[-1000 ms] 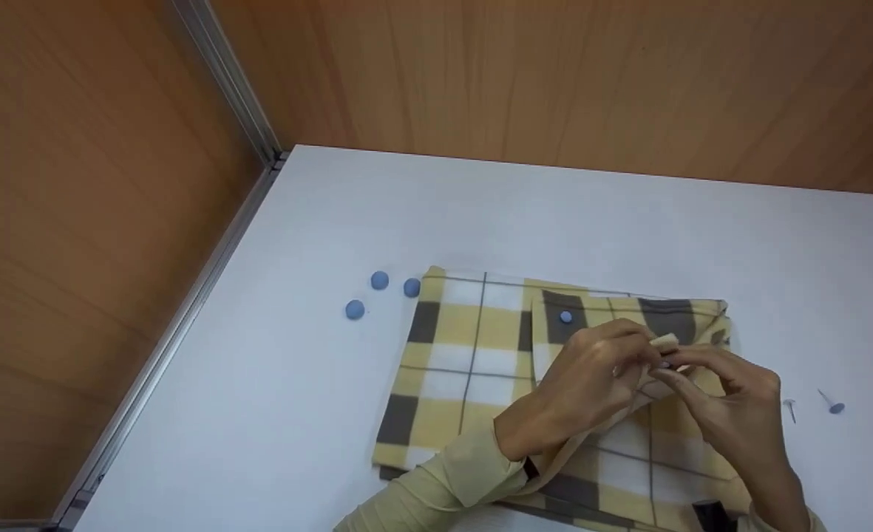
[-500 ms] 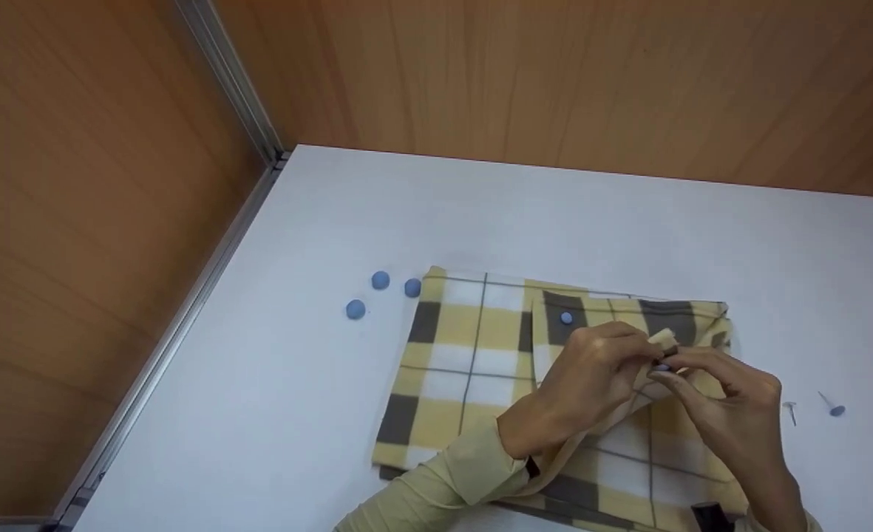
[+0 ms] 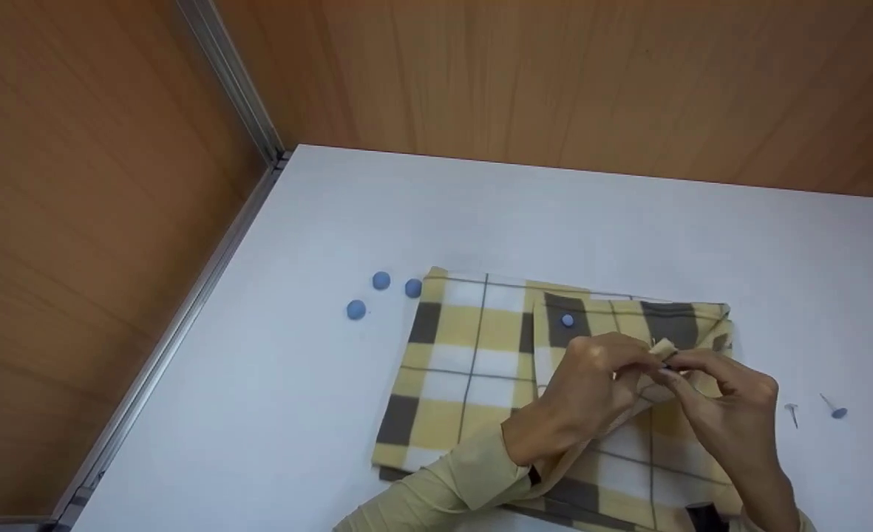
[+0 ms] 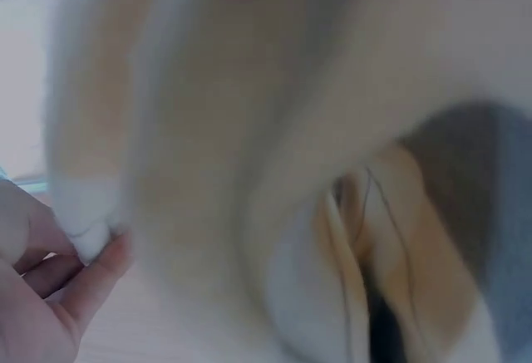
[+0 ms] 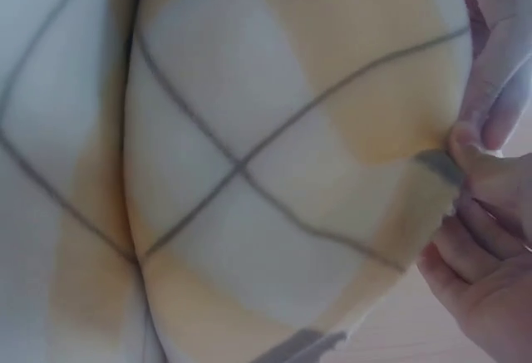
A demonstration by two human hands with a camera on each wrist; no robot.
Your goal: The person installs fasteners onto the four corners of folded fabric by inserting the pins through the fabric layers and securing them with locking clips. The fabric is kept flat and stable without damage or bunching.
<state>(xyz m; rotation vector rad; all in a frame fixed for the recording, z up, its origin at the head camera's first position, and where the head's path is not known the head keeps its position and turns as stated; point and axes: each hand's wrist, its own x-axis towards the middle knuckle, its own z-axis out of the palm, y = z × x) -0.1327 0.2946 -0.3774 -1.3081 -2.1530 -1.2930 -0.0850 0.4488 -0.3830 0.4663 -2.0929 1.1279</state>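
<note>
A yellow, white and grey checked cloth [image 3: 473, 355] lies folded on the white table. My left hand [image 3: 591, 384] pinches its turned-up edge [image 3: 662, 349] between thumb and fingers. Right beside it, my right hand [image 3: 739, 403] has thumb and index finger pinched at the same edge, on a small blue-headed pin mostly hidden by the fingertips. A blue round cap [image 3: 568, 320] sits on the cloth's upper flap. In the right wrist view, fingers [image 5: 482, 164] grip the lifted cloth [image 5: 241, 164] at a grey patch. Raised cloth [image 4: 216, 130] fills most of the left wrist view, blurred.
Three blue round caps, one [image 3: 356, 309] farthest left, lie left of the cloth. On the right lie a blue-headed pin [image 3: 838, 412] and a pale-headed pin [image 3: 792, 414]. Wooden panels [image 3: 554, 81] stand behind and left of the table [image 3: 273, 369].
Both hands stay at the same cloth edge with small finger shifts. The blue piece between the right fingertips, visible half a second ago, is now mostly covered by the thumb.
</note>
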